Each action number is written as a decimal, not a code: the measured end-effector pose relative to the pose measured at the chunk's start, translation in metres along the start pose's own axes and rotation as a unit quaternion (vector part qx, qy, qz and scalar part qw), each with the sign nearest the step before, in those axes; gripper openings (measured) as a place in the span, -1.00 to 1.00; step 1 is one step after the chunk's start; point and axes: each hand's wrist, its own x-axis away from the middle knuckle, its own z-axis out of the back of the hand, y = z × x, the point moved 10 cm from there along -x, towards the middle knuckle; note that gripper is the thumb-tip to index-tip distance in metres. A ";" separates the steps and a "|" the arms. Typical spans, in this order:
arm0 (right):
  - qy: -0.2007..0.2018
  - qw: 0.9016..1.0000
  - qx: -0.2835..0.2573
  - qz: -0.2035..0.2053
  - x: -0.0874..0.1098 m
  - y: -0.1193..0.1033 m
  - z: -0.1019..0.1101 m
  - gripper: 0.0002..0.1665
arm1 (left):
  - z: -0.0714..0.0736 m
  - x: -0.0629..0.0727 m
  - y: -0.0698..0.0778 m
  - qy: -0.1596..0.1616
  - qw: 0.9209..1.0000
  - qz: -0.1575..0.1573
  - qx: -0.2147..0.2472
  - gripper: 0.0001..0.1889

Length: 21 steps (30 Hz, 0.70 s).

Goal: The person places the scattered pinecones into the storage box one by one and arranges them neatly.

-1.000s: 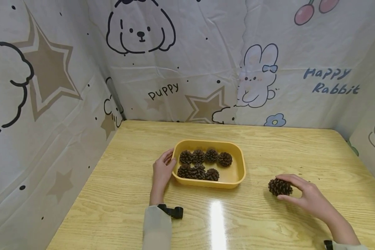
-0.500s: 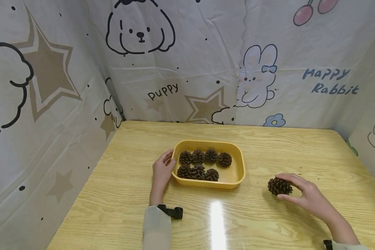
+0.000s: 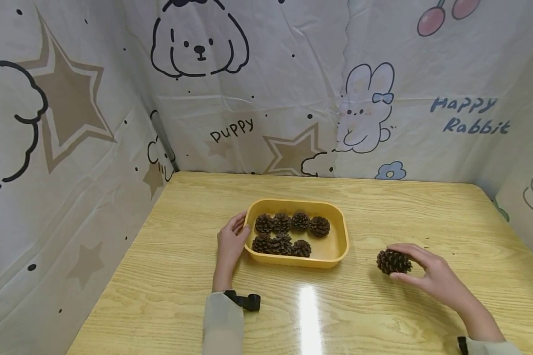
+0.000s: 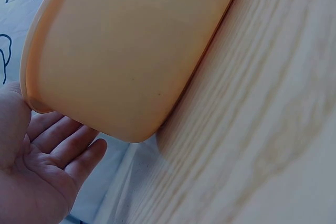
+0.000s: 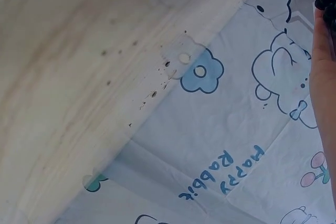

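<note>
A yellow rectangular tray (image 3: 324, 263) stands mid-table with several brown pine cones (image 3: 282, 223) in two rough rows, its right end bare. At the tray's left end, my left hand (image 3: 231, 241) holds the rim, thumb over the edge and fingers against the outer wall. The left wrist view shows those fingers (image 4: 79, 148) loosely bent by the tray's outside. Right of the tray, my right hand (image 3: 439, 276) pinches one pine cone (image 3: 393, 262) between thumb and fingers, close over the tabletop. Only part of that cone appears at the right wrist view's edge.
The pale wooden table (image 3: 346, 315) ends at a printed cloth (image 3: 266, 98) behind and on the sides. Small dark crumbs (image 5: 154, 94) lie near the far right of the table. A bright light reflection (image 3: 309, 320) crosses the table's front.
My right hand has shifted slightly left and away from me with the pine cone, within the last half second. The left hand and the tray stay put.
</note>
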 end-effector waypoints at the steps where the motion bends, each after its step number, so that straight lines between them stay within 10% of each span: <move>1: -0.001 1.000 -0.001 -0.002 0.000 0.000 0.000 -0.27 | 0.000 0.000 0.000 0.000 1.000 0.000 0.001 -0.56; 21: -0.007 1.000 -0.019 0.005 -0.016 -0.001 -0.008 -0.28 | 0.000 -0.001 0.000 -0.002 1.000 -0.001 0.004 -0.56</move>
